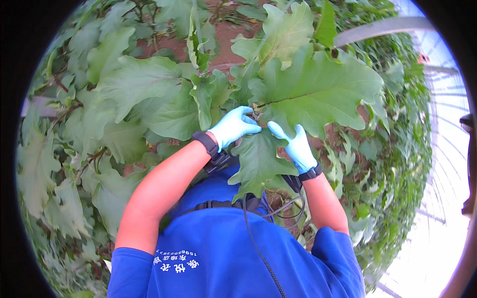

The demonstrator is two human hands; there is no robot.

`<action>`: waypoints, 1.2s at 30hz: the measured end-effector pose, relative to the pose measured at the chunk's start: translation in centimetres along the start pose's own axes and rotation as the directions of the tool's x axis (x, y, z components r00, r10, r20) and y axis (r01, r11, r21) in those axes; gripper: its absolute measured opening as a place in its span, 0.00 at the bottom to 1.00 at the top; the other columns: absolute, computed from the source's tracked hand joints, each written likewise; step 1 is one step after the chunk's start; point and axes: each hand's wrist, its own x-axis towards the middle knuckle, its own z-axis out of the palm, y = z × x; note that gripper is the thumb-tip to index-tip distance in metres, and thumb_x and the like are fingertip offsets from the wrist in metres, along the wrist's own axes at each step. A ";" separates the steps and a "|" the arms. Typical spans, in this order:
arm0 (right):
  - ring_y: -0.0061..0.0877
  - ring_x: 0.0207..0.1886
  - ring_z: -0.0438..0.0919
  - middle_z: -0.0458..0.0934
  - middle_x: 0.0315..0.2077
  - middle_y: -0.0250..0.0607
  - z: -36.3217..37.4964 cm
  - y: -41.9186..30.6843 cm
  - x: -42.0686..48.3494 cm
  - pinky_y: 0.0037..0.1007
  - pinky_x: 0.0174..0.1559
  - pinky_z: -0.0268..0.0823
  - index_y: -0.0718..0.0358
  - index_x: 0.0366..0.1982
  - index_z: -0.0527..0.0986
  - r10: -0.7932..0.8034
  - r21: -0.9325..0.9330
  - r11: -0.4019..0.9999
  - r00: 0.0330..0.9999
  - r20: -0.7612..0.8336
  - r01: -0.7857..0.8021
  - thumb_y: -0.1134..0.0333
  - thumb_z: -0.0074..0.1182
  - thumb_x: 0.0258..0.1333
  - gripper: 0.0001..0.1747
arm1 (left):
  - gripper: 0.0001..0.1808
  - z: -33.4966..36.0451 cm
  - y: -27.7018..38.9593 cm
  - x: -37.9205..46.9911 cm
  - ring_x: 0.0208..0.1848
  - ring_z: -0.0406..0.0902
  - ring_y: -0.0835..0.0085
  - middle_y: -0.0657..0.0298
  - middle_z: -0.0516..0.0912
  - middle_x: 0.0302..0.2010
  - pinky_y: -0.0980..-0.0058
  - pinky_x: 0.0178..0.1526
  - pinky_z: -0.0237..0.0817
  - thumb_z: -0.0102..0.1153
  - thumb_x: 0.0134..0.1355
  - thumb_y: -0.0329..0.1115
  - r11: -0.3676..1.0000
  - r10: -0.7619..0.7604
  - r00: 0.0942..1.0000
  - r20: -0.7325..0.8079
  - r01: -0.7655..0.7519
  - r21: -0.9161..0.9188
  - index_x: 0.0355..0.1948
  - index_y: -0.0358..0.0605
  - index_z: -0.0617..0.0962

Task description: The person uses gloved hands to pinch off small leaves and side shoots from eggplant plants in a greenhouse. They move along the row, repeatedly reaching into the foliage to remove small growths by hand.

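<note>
Both of my hands wear light blue gloves, with black straps at the wrists, among broad lobed leaves of what looks like an eggplant plant. My left hand (234, 126) reaches to the plant's centre, thumb and fingertips near a stem; whether they grip it cannot be told. Just right of it, my right hand (296, 147) has its thumb and forefinger spread beside a drooping leaf (259, 160), which hangs between the hands over my waist. A large leaf (316, 93) extends to the upper right, and another (175, 111) lies to the upper left.
Dense foliage (74, 149) surrounds me. A pale curved bar (384, 30) crosses at the upper right. Brown soil (227, 41) shows behind the plant. A cable (257, 246) hangs across my blue shirt. At the right edge stands a bright ribbed greenhouse wall (443, 160).
</note>
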 end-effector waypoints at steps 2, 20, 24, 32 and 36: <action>0.24 0.40 0.84 0.88 0.40 0.46 -0.1 -1.5 -1.3 0.30 0.43 0.77 0.76 0.48 0.78 0.148 -0.349 0.923 0.987 -0.061 -0.160 0.49 0.70 0.64 0.33 | 0.46 0.4 -1.2 0.5 0.46 0.84 0.70 0.53 0.88 0.51 0.73 0.53 0.76 0.75 0.62 0.34 1.000 0.008 1.000 0.009 -0.008 0.030 0.76 0.30 0.65; 0.23 0.46 0.83 0.88 0.44 0.38 1.3 6.4 3.8 0.25 0.51 0.72 0.66 0.56 0.83 0.030 -0.076 0.996 0.996 -0.087 -0.037 0.59 0.55 0.72 0.21 | 0.13 0.2 -1.8 2.6 0.44 0.84 0.67 0.59 0.87 0.43 0.69 0.52 0.74 0.67 0.69 0.38 0.774 0.393 0.912 -0.115 -0.261 0.577 0.51 0.43 0.88; 0.23 0.47 0.83 0.88 0.47 0.37 0.9 6.7 4.5 0.24 0.54 0.72 0.67 0.57 0.82 0.011 0.163 0.987 0.999 -0.036 -0.005 0.58 0.57 0.72 0.22 | 0.12 -0.7 -1.3 2.7 0.47 0.85 0.70 0.58 0.90 0.46 0.69 0.54 0.74 0.62 0.72 0.34 0.868 0.333 0.923 -0.192 -0.221 0.444 0.50 0.39 0.87; 0.19 0.43 0.81 0.87 0.44 0.34 0.8 5.8 5.5 0.27 0.50 0.73 0.66 0.51 0.82 -0.044 0.154 0.987 0.999 0.005 0.042 0.62 0.68 0.65 0.18 | 0.14 0.8 -0.7 3.2 0.48 0.85 0.61 0.56 0.88 0.49 0.65 0.55 0.75 0.62 0.70 0.36 0.838 0.400 0.907 -0.132 -0.303 0.455 0.52 0.43 0.86; 0.20 0.45 0.81 0.86 0.43 0.34 0.9 5.8 5.5 0.28 0.51 0.73 0.65 0.49 0.83 -0.095 0.234 0.967 0.995 -0.015 0.096 0.63 0.69 0.65 0.16 | 0.16 1.3 -1.1 4.4 0.51 0.85 0.61 0.54 0.87 0.51 0.64 0.56 0.75 0.61 0.69 0.34 0.815 0.419 0.906 -0.058 -0.347 0.464 0.55 0.42 0.85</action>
